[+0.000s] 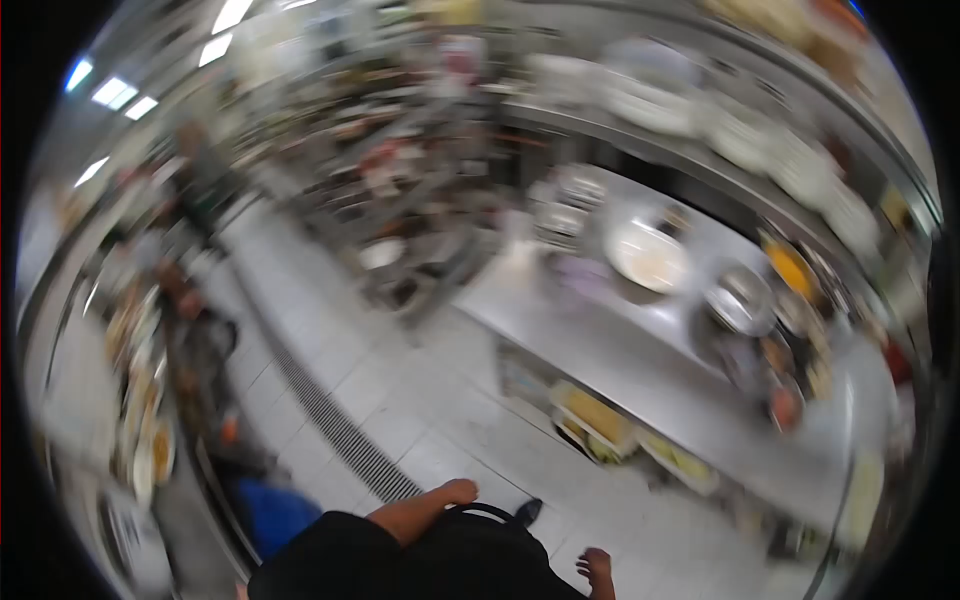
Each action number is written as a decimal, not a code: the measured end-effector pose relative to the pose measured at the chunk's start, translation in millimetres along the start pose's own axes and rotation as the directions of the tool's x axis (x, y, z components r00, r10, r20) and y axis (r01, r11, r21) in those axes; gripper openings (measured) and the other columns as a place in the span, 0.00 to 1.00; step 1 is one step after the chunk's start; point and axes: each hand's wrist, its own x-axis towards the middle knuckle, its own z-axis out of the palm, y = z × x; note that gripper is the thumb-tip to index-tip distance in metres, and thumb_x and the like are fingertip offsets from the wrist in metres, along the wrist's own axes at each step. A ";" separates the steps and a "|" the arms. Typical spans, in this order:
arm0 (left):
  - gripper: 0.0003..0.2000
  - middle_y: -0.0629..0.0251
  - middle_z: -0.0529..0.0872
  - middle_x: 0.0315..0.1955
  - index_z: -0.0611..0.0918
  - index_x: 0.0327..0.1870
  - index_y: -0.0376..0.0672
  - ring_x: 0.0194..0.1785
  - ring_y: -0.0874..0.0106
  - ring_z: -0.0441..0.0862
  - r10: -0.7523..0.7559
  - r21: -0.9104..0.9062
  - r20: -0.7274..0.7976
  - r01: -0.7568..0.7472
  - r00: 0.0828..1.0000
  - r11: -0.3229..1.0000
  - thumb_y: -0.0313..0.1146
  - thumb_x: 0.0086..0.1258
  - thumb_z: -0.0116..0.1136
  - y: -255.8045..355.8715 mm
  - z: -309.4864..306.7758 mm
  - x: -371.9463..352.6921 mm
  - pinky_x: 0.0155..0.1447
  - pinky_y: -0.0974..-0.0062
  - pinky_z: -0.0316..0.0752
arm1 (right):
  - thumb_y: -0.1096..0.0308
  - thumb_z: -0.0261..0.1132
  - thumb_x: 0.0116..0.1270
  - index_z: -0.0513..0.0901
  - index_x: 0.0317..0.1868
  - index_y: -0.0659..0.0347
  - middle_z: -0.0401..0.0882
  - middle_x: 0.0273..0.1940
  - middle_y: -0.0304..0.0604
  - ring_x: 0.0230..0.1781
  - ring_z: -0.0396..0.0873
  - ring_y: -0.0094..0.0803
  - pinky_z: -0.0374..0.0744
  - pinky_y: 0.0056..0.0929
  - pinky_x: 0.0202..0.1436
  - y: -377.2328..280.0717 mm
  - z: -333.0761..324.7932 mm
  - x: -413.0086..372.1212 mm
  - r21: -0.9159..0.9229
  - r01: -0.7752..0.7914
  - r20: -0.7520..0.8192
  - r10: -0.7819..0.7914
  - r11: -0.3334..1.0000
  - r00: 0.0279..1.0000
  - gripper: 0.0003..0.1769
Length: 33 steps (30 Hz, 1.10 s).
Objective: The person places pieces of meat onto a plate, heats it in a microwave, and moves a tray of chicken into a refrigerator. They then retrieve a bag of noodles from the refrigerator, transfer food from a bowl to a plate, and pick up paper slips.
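Note:
In front of my dark-clothed torso, my left hand (459,491) is closed, and whether anything lies inside its curled fingers I cannot make out. It is nearest to a black band at my front. Lower and to the right hangs my right hand (596,564), its fingers loosely bent and a little apart, with nothing seen in it. Both hands are above the floor and apart from the steel counter (590,345). On that counter stand a white bowl (647,255) and a metal bowl (740,299), both blurred.
A drain grate (335,420) runs along the tiled floor (440,400). Trays of yellow food (597,415) sit under the counter. Stacked white dishes (650,100) line the shelf above. At left is another counter with plates of food (160,450); a blue object (275,515) is beside it.

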 end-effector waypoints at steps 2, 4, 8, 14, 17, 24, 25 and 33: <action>0.20 0.48 0.83 0.47 0.83 0.46 0.38 0.51 0.54 0.80 -0.297 -0.049 -0.019 0.296 0.955 0.954 0.45 0.64 0.50 -87.1 23.4 -64.5 0.54 0.58 0.74 | 0.64 0.58 0.67 0.76 0.48 0.62 0.80 0.33 0.46 0.27 0.81 0.35 0.79 0.32 0.26 -55.0 13.5 24.0 -0.084 0.065 -0.044 -0.069 0.994 0.997 0.13; 0.18 0.47 0.84 0.40 0.84 0.41 0.36 0.44 0.55 0.82 -0.482 -0.284 -0.320 0.403 0.816 0.870 0.41 0.61 0.50 -162.9 38.8 -132.7 0.46 0.56 0.75 | 0.63 0.62 0.63 0.75 0.52 0.63 0.79 0.34 0.46 0.32 0.80 0.37 0.79 0.35 0.31 -102.3 10.2 16.9 -0.177 0.144 0.019 -0.143 0.974 0.990 0.19; 0.18 0.59 0.86 0.40 0.82 0.45 0.43 0.39 0.59 0.83 -0.074 -0.006 -0.940 0.200 0.334 0.980 0.48 0.66 0.52 -355.8 85.2 -235.1 0.43 0.58 0.77 | 0.64 0.63 0.61 0.73 0.57 0.61 0.78 0.39 0.47 0.37 0.79 0.40 0.80 0.37 0.37 -176.7 53.9 4.7 -0.400 0.168 0.046 -0.163 0.901 0.986 0.23; 0.15 0.52 0.84 0.28 0.81 0.32 0.41 0.38 0.53 0.82 -0.696 -0.798 0.022 -0.432 -0.718 0.420 0.43 0.70 0.46 -432.5 76.4 -521.8 0.44 0.60 0.74 | 0.66 0.63 0.62 0.75 0.54 0.61 0.79 0.39 0.45 0.36 0.79 0.37 0.79 0.36 0.36 -182.5 212.8 -34.0 -0.709 0.358 0.339 -0.153 0.607 0.928 0.20; 0.16 0.49 0.84 0.33 0.80 0.40 0.35 0.38 0.51 0.82 -0.538 -0.794 0.371 -0.559 -0.757 0.239 0.40 0.69 0.46 -555.6 149.0 -627.8 0.47 0.57 0.74 | 0.67 0.63 0.62 0.76 0.53 0.61 0.79 0.39 0.45 0.35 0.79 0.36 0.79 0.35 0.35 -149.2 299.2 -62.0 -0.751 0.524 0.557 -0.039 0.401 0.829 0.19; 0.23 0.54 0.83 0.29 0.77 0.44 0.31 0.30 0.64 0.82 -0.693 -0.314 0.614 -0.922 -0.378 0.225 0.49 0.73 0.44 -656.7 175.3 -794.1 0.29 0.67 0.79 | 0.70 0.61 0.66 0.77 0.53 0.60 0.77 0.40 0.43 0.35 0.79 0.33 0.80 0.32 0.37 -79.1 497.1 -207.6 -0.761 0.647 0.645 0.167 0.049 0.746 0.15; 0.23 0.54 0.83 0.29 0.77 0.44 0.31 0.30 0.64 0.82 -0.693 -0.314 0.619 -0.925 -0.369 0.213 0.49 0.73 0.44 -666.1 174.9 -807.7 0.29 0.67 0.79 | 0.70 0.61 0.66 0.76 0.55 0.59 0.76 0.42 0.45 0.37 0.79 0.33 0.80 0.31 0.38 -80.5 509.4 -199.9 -0.794 0.608 0.601 0.175 0.016 0.780 0.16; 0.14 0.58 0.83 0.46 0.72 0.59 0.44 0.46 0.62 0.83 -0.844 -0.075 0.435 -0.947 -0.314 0.314 0.32 0.74 0.47 -782.8 222.5 -868.9 0.47 0.60 0.83 | 0.66 0.60 0.68 0.75 0.56 0.60 0.75 0.47 0.49 0.37 0.79 0.32 0.80 0.28 0.34 -107.1 524.5 -132.8 -0.881 0.467 0.472 0.077 0.071 0.878 0.17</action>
